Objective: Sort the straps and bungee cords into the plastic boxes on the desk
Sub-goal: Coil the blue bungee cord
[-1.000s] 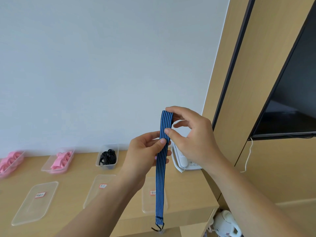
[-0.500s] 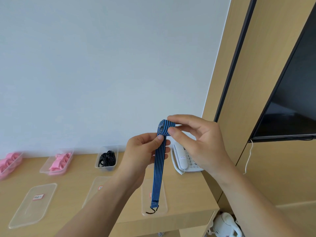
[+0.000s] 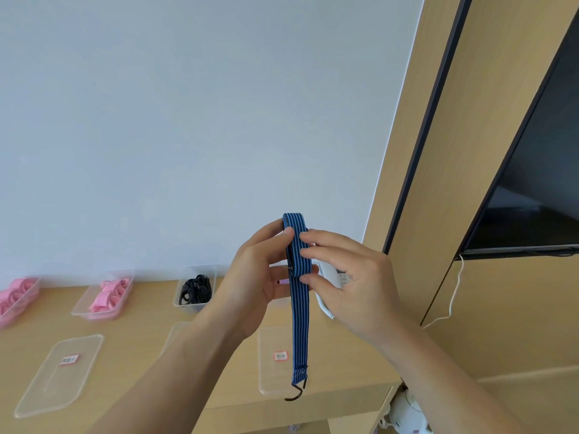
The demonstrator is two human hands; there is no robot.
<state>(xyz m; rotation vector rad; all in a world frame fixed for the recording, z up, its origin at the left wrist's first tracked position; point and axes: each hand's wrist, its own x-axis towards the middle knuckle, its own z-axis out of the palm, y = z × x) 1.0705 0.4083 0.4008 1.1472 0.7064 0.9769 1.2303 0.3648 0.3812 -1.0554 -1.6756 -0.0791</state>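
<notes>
Since a second ago the upper end of the blue bungee cord (image 3: 300,321) is wound into a flat upright coil, and its hanging tail is shortened. The coil is held above the desk (image 3: 141,324), between the two hands. On its left side it is pinched by the left hand (image 3: 250,286): the thumb (image 3: 283,234) is pressed against the near face of the coil, the other fingers curled behind it. On its right edge it is gripped by the right hand (image 3: 354,286), whose bent fingertips (image 3: 313,254) are set on the striped band, the thumb just under the coil. The cord is seen as a flat band of blue with thin dark stripes; from the coil it hangs straight down, and a dark hook (image 3: 296,394) is carried at its lower end.
</notes>
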